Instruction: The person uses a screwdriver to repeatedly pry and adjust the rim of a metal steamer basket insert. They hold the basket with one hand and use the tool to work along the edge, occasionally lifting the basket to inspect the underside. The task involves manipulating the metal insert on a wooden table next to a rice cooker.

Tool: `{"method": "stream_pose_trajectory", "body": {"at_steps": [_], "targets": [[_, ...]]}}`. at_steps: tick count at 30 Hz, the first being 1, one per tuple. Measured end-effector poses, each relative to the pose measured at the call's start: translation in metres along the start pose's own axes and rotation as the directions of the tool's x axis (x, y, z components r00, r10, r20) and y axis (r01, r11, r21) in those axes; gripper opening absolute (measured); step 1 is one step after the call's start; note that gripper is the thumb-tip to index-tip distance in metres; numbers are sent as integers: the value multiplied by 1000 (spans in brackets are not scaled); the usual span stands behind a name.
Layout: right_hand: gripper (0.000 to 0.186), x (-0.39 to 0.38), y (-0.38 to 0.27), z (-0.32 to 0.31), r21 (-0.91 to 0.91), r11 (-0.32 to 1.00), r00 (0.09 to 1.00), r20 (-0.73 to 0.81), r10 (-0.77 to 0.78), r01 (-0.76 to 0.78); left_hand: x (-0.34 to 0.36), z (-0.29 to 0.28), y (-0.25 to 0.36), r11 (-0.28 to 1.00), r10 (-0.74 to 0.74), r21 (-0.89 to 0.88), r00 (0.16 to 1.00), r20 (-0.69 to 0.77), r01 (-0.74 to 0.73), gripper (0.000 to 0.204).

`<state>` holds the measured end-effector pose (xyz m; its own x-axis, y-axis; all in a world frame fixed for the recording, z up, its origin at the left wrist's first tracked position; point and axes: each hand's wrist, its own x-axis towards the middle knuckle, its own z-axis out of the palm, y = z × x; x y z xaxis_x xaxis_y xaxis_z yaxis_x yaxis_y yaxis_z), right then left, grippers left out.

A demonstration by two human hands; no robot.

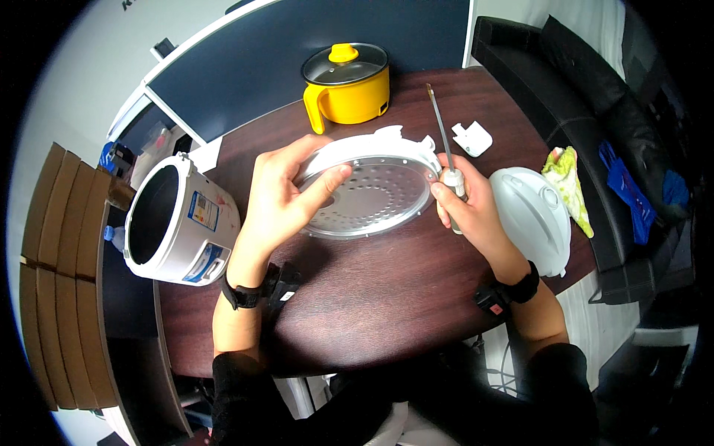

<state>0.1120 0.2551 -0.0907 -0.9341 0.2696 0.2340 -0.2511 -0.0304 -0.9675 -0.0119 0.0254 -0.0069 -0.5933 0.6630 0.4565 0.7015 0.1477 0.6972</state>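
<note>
My left hand (279, 195) grips the left side of a round rice cooker lid (372, 202), thumb on its metal face and fingers at the white rim. The lid is tilted up above the table, showing a silver plate with many dimples or small holes. In my right hand (472, 204) is a screwdriver (442, 126), its handle in the fist and its shaft pointing up and away. That hand is close against the lid's right edge; I cannot tell whether it also supports the lid. A small white plastic piece (474, 140) lies beyond it.
At the left, a white rice cooker body (212, 208) lies tilted, its dark opening facing left. A yellow pot (349, 100) with a glass lid stands at the back. On the right are a smooth white cover (520, 215) and a green-and-white cloth (567, 182). A dark partition (275, 67) borders the table.
</note>
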Motion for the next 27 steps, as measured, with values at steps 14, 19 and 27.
{"method": "stream_pose_trajectory", "body": {"at_steps": [14,19,27], "targets": [[50,-3,-14,-4,-237,970,994,105,-37,61,-1,-5,6,984,33,181,991,-129,-9,23],[43,-2,-20,-12,-431,899,994,108,-29,73,-1,-11,-2,977,14,213,983,-181,25,25],[24,-4,-82,2,-768,584,963,247,-107,262,2,-20,-10,968,57,252,981,-183,-9,27]]}}
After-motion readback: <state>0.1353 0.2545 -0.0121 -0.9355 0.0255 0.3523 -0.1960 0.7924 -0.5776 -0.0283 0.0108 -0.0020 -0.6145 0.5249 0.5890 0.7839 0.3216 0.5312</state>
